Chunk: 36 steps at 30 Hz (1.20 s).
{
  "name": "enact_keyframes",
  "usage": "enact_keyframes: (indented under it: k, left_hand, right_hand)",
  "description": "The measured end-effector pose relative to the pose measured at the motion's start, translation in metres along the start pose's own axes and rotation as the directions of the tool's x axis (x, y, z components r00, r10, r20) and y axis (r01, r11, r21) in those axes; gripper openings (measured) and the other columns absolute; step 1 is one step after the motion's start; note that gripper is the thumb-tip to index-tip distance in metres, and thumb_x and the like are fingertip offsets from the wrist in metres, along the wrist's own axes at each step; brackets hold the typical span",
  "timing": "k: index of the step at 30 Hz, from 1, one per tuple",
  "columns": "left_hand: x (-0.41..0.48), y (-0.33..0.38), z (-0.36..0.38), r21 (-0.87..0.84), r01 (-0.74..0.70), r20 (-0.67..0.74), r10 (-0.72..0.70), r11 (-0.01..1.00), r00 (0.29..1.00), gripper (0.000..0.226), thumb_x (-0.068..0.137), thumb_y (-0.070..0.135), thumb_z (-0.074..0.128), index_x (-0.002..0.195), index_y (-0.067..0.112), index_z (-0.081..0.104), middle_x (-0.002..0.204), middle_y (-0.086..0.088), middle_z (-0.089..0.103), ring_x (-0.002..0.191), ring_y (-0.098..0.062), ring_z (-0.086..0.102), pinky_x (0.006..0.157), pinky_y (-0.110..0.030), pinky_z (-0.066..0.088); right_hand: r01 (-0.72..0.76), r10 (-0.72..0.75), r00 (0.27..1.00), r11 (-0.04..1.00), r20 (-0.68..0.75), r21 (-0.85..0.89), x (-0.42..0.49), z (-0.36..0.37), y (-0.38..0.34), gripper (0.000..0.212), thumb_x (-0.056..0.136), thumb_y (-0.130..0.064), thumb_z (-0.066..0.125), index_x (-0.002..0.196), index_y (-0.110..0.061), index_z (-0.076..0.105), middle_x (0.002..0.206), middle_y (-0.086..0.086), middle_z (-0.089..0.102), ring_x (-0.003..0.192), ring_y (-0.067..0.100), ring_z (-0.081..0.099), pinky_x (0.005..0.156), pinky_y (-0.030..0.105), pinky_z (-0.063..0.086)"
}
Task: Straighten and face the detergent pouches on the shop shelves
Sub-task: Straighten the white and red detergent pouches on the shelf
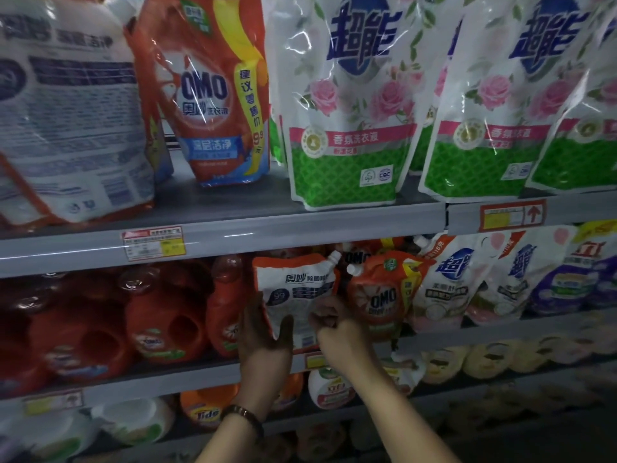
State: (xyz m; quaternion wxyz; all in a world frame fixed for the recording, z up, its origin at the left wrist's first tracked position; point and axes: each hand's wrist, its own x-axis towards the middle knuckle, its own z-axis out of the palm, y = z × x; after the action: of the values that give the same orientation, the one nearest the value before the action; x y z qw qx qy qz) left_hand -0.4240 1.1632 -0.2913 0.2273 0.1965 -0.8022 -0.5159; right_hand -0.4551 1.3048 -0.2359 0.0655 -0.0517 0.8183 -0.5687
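Left hand (263, 335), a brown-strapped wristwatch (243, 417) on its wrist, grasps the lower left side of a white-fronted, orange-edged plastic detergent pouch (295, 292), with the thumb laid across the front and the fingers along the pouch's edge. That pouch stands on the grey metal middle shelf (167, 379) just right of a row of orange plastic detergent bottles (167, 315). Its printed face is turned outward, its body is a little tilted, and its white spout (334, 259) is at the top right corner. Right hand (337, 329) has its fingers curled and pinches the same pouch at the lower right edge. Just beside it on the right, touching or nearly so, stands an orange OMO-branded plastic pouch (380, 295). Further right along the shelf lean white pouches with blue lettering (444, 289).
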Motion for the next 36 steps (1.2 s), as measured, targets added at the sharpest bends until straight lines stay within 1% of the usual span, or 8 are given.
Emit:
enact_keyframes:
  k: [4, 7, 12, 15, 21, 27, 32, 36]
  left_hand:
    - [0.002, -0.006, -0.002, -0.076, 0.056, 0.031, -0.054, 0.996, 0.998, 0.075, 0.087, 0.055, 0.073, 0.152, 0.038, 0.041, 0.155, 0.006, 0.051, 0.143, -0.015, 0.051, 0.116, -0.044, 0.046]
    - [0.002, -0.002, 0.0, -0.171, 0.084, 0.052, -0.076, 0.982, 0.996, 0.061, 0.093, 0.028, 0.081, 0.142, 0.039, 0.047, 0.14, 0.017, 0.058, 0.13, 0.003, 0.055, 0.099, -0.017, 0.051]
    - [0.003, 0.002, 0.004, -0.209, 0.107, 0.056, -0.097, 0.972, 0.994, 0.059, 0.092, 0.018, 0.082, 0.139, 0.034, 0.051, 0.134, 0.022, 0.06, 0.121, 0.005, 0.059, 0.099, -0.023, 0.048]
    - [0.003, 0.009, 0.008, -0.226, 0.094, 0.026, -0.09, 0.97, 0.996, 0.056, 0.092, 0.013, 0.08, 0.136, 0.034, 0.052, 0.127, 0.026, 0.06, 0.115, 0.011, 0.059, 0.095, -0.016, 0.048]
    - [0.007, 0.007, 0.013, -0.262, 0.15, 0.019, -0.15, 0.953, 0.988, 0.055, 0.096, 0.015, 0.076, 0.147, 0.014, 0.054, 0.141, -0.005, 0.065, 0.129, -0.023, 0.064, 0.108, -0.049, 0.054]
    - [0.026, -0.031, 0.019, -0.226, 0.115, -0.007, -0.12, 0.967, 0.993, 0.051, 0.085, 0.064, 0.056, 0.125, 0.033, 0.061, 0.124, -0.012, 0.068, 0.111, -0.036, 0.069, 0.093, -0.066, 0.056]
    - [0.031, -0.022, 0.007, -0.198, 0.177, 0.032, -0.174, 0.964, 0.984, 0.053, 0.093, 0.052, 0.063, 0.122, 0.008, 0.064, 0.118, -0.02, 0.071, 0.108, -0.042, 0.069, 0.092, -0.059, 0.058]
    - [0.028, 0.004, -0.005, -0.231, 0.215, 0.036, -0.213, 0.949, 0.976, 0.01, 0.109, 0.009, 0.056, 0.101, 0.005, 0.059, 0.098, -0.015, 0.067, 0.087, -0.025, 0.066, 0.069, -0.025, 0.058]
  right_hand:
    - [0.012, -0.012, 1.0, 1.0, -0.005, 0.013, -0.009, 0.0, -0.008, 0.02, 0.101, -0.017, 0.07, 0.112, -0.029, 0.058, 0.102, -0.013, 0.061, 0.1, 0.011, 0.06, 0.072, 0.007, 0.043]
    - [0.024, -0.024, 1.0, 1.0, -0.001, -0.006, -0.009, -0.003, -0.008, 0.019, 0.101, -0.02, 0.07, 0.114, -0.029, 0.058, 0.1, -0.012, 0.058, 0.103, 0.015, 0.057, 0.084, 0.024, 0.045]
    - [-0.005, -0.001, 0.993, 0.998, 0.118, 0.056, -0.014, -0.01, -0.015, 0.046, 0.1, -0.013, 0.069, 0.096, -0.055, 0.052, 0.1, -0.035, 0.054, 0.091, -0.015, 0.057, 0.073, 0.002, 0.041]
    - [-0.016, 0.001, 0.985, 0.996, 0.171, 0.085, -0.013, -0.012, -0.011, 0.047, 0.099, -0.01, 0.07, 0.097, -0.053, 0.053, 0.099, -0.035, 0.057, 0.083, -0.03, 0.054, 0.07, -0.001, 0.042]
    - [-0.028, 0.009, 0.973, 0.997, 0.229, 0.078, -0.009, -0.022, -0.007, 0.052, 0.098, -0.014, 0.068, 0.103, -0.064, 0.051, 0.106, -0.039, 0.056, 0.099, -0.01, 0.054, 0.076, 0.004, 0.042]
    - [-0.031, 0.013, 0.963, 0.997, 0.27, 0.065, -0.003, -0.029, -0.002, 0.04, 0.099, -0.023, 0.072, 0.108, -0.056, 0.051, 0.104, -0.039, 0.048, 0.1, -0.004, 0.052, 0.075, 0.005, 0.04]
    - [-0.003, 0.0, 0.956, 1.0, 0.293, 0.012, 0.0, -0.024, 0.006, 0.063, 0.099, -0.034, 0.073, 0.154, -0.036, 0.044, 0.141, -0.015, 0.048, 0.129, 0.009, 0.046, 0.105, 0.025, 0.041]
    - [0.004, -0.003, 0.955, 1.0, 0.296, -0.001, 0.001, -0.016, 0.012, 0.08, 0.096, -0.04, 0.074, 0.164, -0.035, 0.032, 0.165, -0.007, 0.033, 0.151, 0.018, 0.036, 0.122, 0.037, 0.037]
